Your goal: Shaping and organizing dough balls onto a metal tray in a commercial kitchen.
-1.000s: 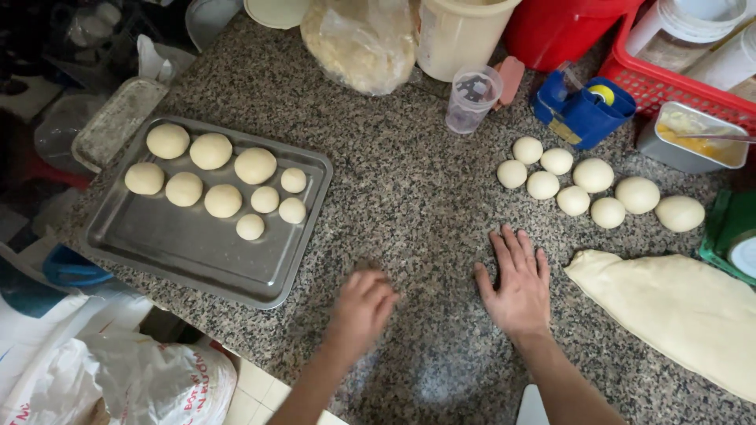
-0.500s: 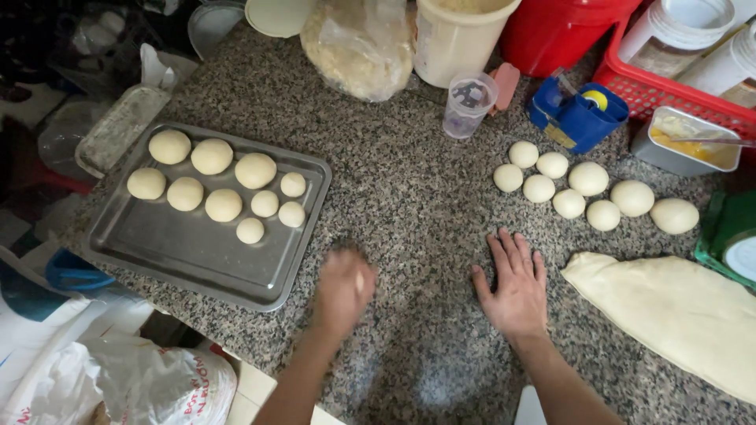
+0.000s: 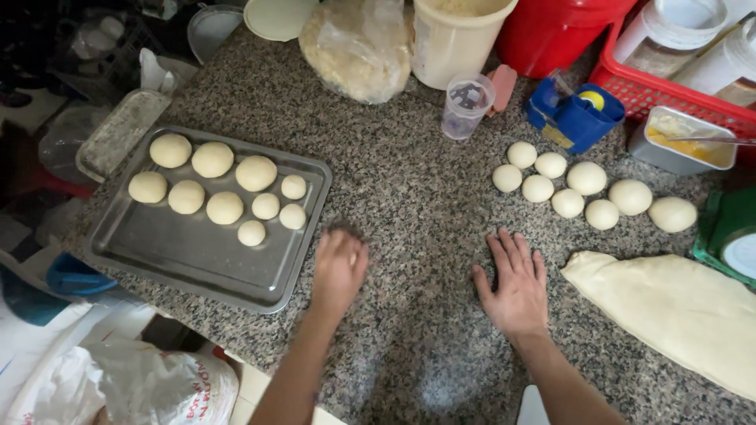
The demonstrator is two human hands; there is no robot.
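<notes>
Speckled granite surface (image 3: pixel 409 197), viewed from above. Left hand (image 3: pixel 339 264) blurred, curled palm down on the bare stone just right of the metal baking tray (image 3: pixel 189 260); grip narrow, cannot tell whether anything sits under the palm. Right hand (image 3: pixel 516 279) flat on the surface, fingers spread, grip wide, holding nothing. Open stone between the two hands and above them up to the clear plastic cup (image 3: pixel 466 106).

Tray near the front left edge of the surface, its near corner close to the drop-off. Nine dough balls (image 3: pixel 224 207) in the tray's upper half, in rough rows; lower half of the tray bare.

Loose cluster of dough balls (image 3: pixel 587 179) up right of the right hand, well apart from it, eight or so, some touching. Large dough slab (image 3: pixel 677 311) just right of the right hand, reaching to the right border.

Back edge crowded: plastic bag of crumbly stuff (image 3: pixel 358 51), cream tub (image 3: pixel 457 35), red bucket (image 3: pixel 559 27), blue box (image 3: pixel 575 118), red basket (image 3: pixel 669 90), grey container with yellow contents (image 3: pixel 681 145). Green item (image 3: pixel 728 228) at far right.

White plastic bags (image 3: pixel 118 386) below the front edge, left.
</notes>
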